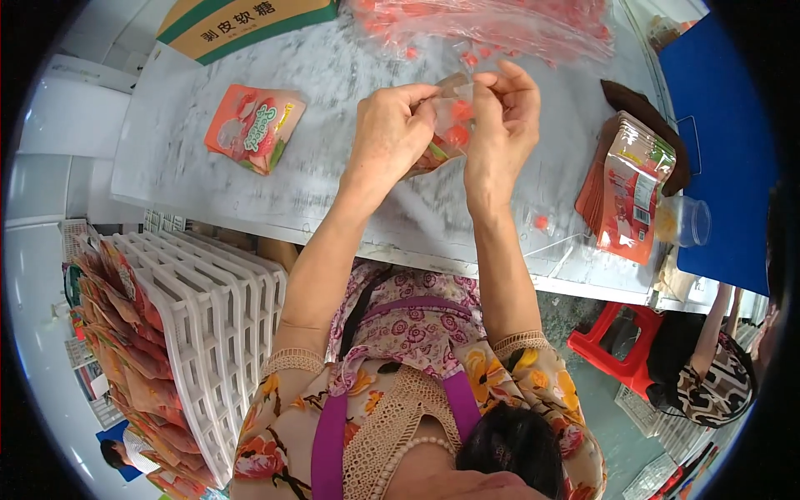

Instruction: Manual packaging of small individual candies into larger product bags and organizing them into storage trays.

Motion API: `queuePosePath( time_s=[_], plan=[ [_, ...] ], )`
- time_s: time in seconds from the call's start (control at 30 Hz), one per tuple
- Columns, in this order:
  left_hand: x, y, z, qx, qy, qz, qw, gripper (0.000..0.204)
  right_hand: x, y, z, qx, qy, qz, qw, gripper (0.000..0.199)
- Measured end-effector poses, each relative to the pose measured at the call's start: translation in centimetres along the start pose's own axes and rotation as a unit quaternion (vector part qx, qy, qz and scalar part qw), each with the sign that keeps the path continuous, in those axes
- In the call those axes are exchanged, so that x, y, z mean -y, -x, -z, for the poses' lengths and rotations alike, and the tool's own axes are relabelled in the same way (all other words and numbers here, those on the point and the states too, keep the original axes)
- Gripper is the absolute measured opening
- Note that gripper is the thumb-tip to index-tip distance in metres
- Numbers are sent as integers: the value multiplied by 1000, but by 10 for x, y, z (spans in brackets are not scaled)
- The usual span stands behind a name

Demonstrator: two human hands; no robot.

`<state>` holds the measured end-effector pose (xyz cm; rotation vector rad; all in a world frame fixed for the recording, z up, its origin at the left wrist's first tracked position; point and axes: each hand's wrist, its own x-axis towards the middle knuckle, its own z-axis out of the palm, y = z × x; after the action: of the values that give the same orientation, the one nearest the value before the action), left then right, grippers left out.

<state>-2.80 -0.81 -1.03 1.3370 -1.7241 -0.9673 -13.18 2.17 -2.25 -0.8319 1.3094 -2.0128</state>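
Over the table (333, 83), my left hand (390, 133) pinches the upper left edge of a candy pouch (435, 157) between thumb and fingers. My right hand (503, 121) is closed at the pouch's right edge, its thumb against the bent fingers. Between the hands the pouch looks partly see-through, and round red candies (457, 135) show there. Its lower part is printed red and green and partly hidden by my left hand. Whether its mouth is open I cannot tell. A single wrapped red candy (542, 222) lies near my right wrist.
Another red pouch (255, 129) lies flat on the left. Stacked pouches (627, 187) and a clear plastic cup (692, 222) are on the right. Beyond the hands lies a large clear bag (492, 25) of red candies, beside a green-and-tan carton (250, 25). White crates (212, 325) stand lower left; a red stool (612, 346) lower right.
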Motion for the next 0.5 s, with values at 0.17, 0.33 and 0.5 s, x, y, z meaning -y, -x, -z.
queuePosePath(
  time_s=[0.17, 0.33, 0.5],
  plan=[
    [-9, 2, 3, 17, 32, 39, 999, 25, -18, -6, 15, 120, 213, 169, 955, 41],
    [2, -3, 3, 34, 0, -26, 999, 26, -15, -8, 5, 207, 302, 216, 905, 47],
    [-4, -7, 30, 26, 43, 33, 998, 24, -15, -28, 30, 214, 346, 147, 902, 52]
  ],
)
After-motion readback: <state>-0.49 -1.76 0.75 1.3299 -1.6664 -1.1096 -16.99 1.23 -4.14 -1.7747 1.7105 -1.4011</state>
